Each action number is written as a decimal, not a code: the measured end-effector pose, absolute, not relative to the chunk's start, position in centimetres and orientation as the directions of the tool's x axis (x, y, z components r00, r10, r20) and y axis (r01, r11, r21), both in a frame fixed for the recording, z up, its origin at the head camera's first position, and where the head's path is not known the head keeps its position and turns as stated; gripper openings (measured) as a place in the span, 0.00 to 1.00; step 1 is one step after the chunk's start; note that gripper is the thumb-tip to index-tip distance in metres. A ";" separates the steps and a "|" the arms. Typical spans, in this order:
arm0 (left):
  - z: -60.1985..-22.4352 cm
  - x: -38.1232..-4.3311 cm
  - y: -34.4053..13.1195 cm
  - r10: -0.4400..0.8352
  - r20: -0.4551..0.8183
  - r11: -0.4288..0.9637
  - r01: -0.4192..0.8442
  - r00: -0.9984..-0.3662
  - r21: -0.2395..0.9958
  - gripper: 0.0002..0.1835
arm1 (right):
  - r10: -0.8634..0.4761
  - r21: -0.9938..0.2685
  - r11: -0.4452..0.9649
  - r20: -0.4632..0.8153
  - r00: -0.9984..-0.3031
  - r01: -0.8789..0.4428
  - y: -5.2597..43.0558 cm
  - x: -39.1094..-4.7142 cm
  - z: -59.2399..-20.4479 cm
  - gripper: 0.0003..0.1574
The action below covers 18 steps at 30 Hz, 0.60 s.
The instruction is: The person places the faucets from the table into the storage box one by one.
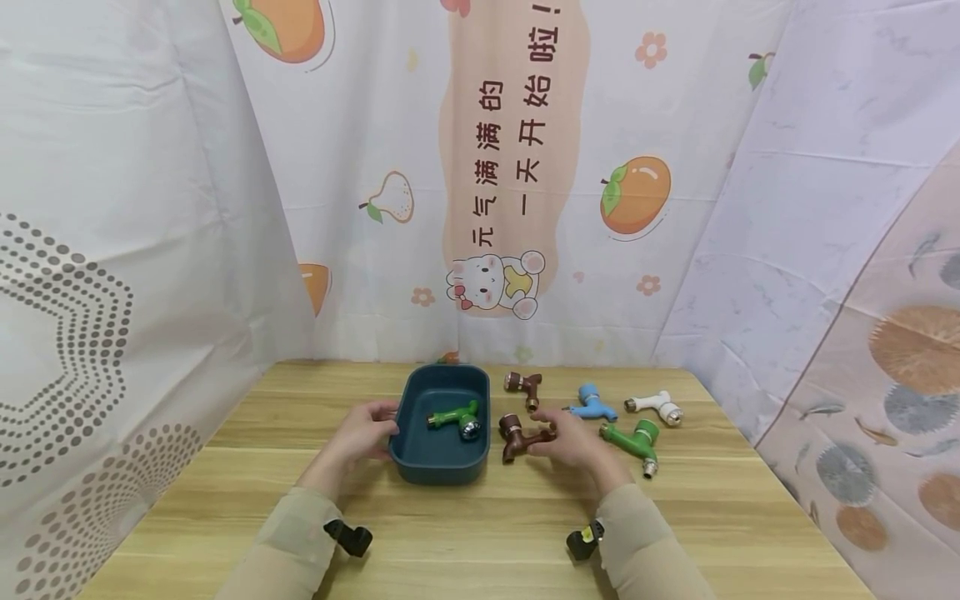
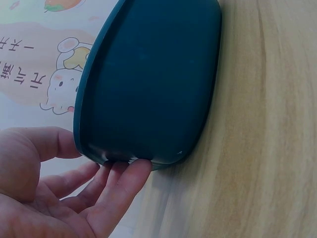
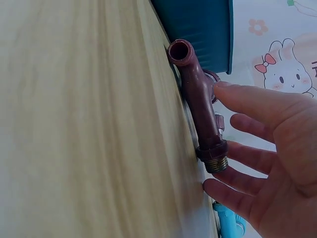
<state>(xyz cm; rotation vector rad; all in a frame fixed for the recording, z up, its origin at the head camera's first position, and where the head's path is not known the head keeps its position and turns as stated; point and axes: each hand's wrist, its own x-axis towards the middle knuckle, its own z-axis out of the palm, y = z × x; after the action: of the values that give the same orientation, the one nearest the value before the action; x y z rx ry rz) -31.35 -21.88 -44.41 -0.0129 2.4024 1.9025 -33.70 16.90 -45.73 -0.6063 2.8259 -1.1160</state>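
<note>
My left hand holds the left side of a dark teal plastic bin. Its thumb reaches the rim, and its fingertips lie against the outer wall in the left wrist view. A green tap with a silvery end lies in the bin. Right of the bin, my right hand hovers around a dark brown tap. The thumb tip is right at the tap's side, and the spread fingers are behind its brass threaded end. That tap lies on the table with its round outlet facing the camera.
Another brown tap lies behind, near the curtain. To the right are a blue tap, a white tap and a green tap. The wooden table meets a printed curtain at the back.
</note>
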 end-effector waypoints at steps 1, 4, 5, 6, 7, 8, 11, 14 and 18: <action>-44.4 -31.3 -21.9 0.042 -0.065 0.231 -0.054 -0.997 0.971 0.27 | -0.375 -0.664 0.665 0.101 -0.921 -0.343 16.9 -33.7 -45.7 0.39; -44.4 -31.3 -21.8 0.040 -0.066 0.226 -0.055 -0.997 0.972 0.27 | -0.381 -0.658 0.666 0.104 -0.919 -0.350 16.9 -33.7 -45.8 0.39; -44.4 -31.3 -21.8 0.045 -0.062 0.230 -0.050 -0.997 0.972 0.27 | -0.379 -0.660 0.666 0.102 -0.920 -0.348 16.9 -33.7 -45.9 0.39; -44.4 -31.3 -21.8 0.045 -0.064 0.228 -0.052 -0.997 0.972 0.27 | -0.380 -0.659 0.666 0.103 -0.919 -0.350 16.9 -33.7 -45.9 0.39; -44.4 -31.3 -21.7 0.045 -0.064 0.227 -0.053 -0.997 0.972 0.27 | -0.382 -0.658 0.666 0.104 -0.918 -0.351 16.9 -33.7 -46.0 0.40; -44.4 -31.2 -21.7 0.042 -0.066 0.225 -0.055 -0.997 0.973 0.27 | -0.384 -0.657 0.666 0.104 -0.917 -0.353 16.9 -33.7 -46.1 0.40; -44.4 -31.2 -21.7 0.042 -0.066 0.231 -0.055 -0.997 0.971 0.27 | -0.401 -0.651 0.665 0.105 -0.910 -0.367 16.9 -33.8 -46.2 0.40; -44.4 -31.3 -21.8 0.035 -0.072 0.229 -0.062 -0.997 0.971 0.27 | -0.410 -0.651 0.663 0.099 -0.907 -0.371 16.9 -33.7 -46.2 0.39; -44.3 -31.3 -21.8 0.036 -0.074 0.228 -0.064 -0.997 0.972 0.27 | -0.403 -0.656 0.664 0.091 -0.911 -0.359 16.8 -33.8 -46.1 0.39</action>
<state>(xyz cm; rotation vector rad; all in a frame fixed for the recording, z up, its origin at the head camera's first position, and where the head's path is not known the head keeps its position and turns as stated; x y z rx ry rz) -31.26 -21.79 -44.33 -0.0272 2.3978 1.9035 -33.76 16.77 -46.10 -0.6441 2.8081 -1.0871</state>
